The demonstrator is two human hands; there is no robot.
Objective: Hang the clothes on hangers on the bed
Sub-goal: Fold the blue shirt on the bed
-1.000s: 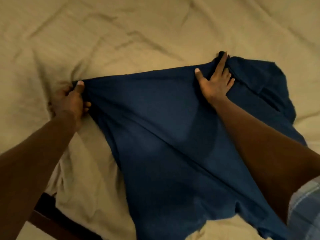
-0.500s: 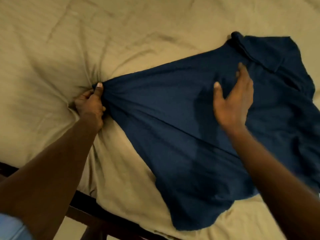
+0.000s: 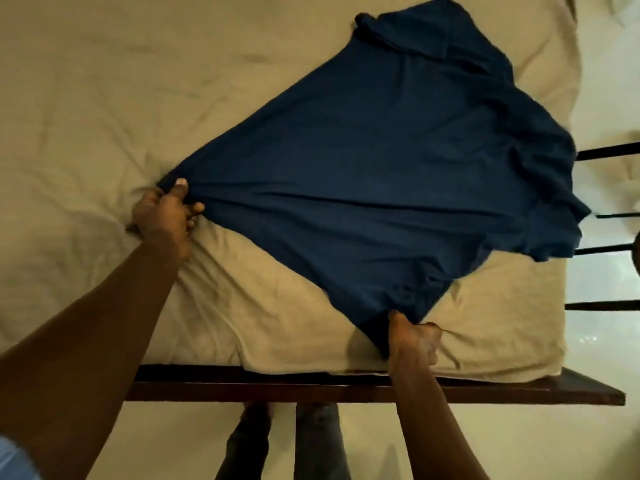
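A wrinkled beige bedsheet (image 3: 104,98) is spread over the one mattress, by which most of the view is filled. One dark blue collared fabric shirt (image 3: 381,168) is laid flat across it, collar at the far end, one sleeve reaching the right edge. A single dark brown wooden bed rail (image 3: 311,389) is seen along the near side, with two legs in dark trousers (image 3: 249,441) below it. Four thin dark bars (image 3: 602,305) are counted past the right edge. One hem corner is pinched by the left hand (image 3: 162,216), the other by the right hand (image 3: 414,341), fingers curled
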